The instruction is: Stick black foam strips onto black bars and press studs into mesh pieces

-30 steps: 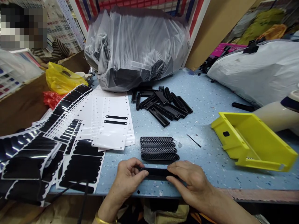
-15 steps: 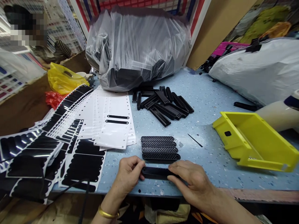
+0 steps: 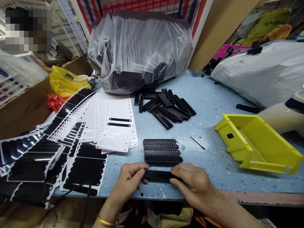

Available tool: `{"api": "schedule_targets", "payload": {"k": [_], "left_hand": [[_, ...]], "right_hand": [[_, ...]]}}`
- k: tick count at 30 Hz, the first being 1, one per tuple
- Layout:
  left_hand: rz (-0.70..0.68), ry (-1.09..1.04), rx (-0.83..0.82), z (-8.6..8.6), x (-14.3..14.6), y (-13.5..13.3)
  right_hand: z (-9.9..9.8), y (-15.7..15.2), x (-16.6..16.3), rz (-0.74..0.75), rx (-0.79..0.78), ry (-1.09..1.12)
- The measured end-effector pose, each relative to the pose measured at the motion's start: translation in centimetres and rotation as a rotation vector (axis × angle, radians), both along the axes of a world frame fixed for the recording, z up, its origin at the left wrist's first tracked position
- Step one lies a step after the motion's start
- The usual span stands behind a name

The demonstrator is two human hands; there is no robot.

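Note:
My left hand (image 3: 129, 181) and my right hand (image 3: 192, 185) pinch the two ends of a flat black plastic strip (image 3: 158, 176) at the near edge of the blue table (image 3: 213, 95). Just beyond the strip lies a neat row of black grille pieces (image 3: 161, 151), side by side. Farther back is a loose pile of black grille parts (image 3: 166, 106). White backing sheets (image 3: 117, 126) with black stickers lie to the left.
A yellow plastic bin (image 3: 257, 144) lies tipped at the right. A large clear bag of black parts (image 3: 140, 50) stands at the back, a white sack (image 3: 258, 71) at the right. Glossy black sticker sheets (image 3: 35, 158) overhang the left edge. Another person (image 3: 51, 52) sits far left.
The strip has moved a little away from me toward the row of grille pieces. My left fingers have shifted on its left end.

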State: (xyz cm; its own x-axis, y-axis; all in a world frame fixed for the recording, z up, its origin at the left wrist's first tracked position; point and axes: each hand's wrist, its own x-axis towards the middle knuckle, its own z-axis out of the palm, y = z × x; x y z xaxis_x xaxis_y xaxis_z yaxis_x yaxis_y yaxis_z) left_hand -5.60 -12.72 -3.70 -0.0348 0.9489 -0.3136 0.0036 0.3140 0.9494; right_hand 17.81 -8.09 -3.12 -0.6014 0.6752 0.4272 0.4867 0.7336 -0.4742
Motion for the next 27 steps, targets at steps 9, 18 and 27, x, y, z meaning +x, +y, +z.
{"api": "schedule_targets", "payload": {"k": [9,18,27], "left_hand": [[0.009,0.011,-0.089,0.0,0.2,0.4],[0.042,0.033,-0.098,0.5,0.9,0.8],[0.072,0.080,-0.059,0.1,1.2,0.6]], "right_hand": [[0.5,-0.1,-0.1,-0.001,-0.020,0.000],[0.3,-0.1,0.1,0.010,-0.043,0.015],[0.7,0.4,0.2,0.021,-0.236,0.114]]}}
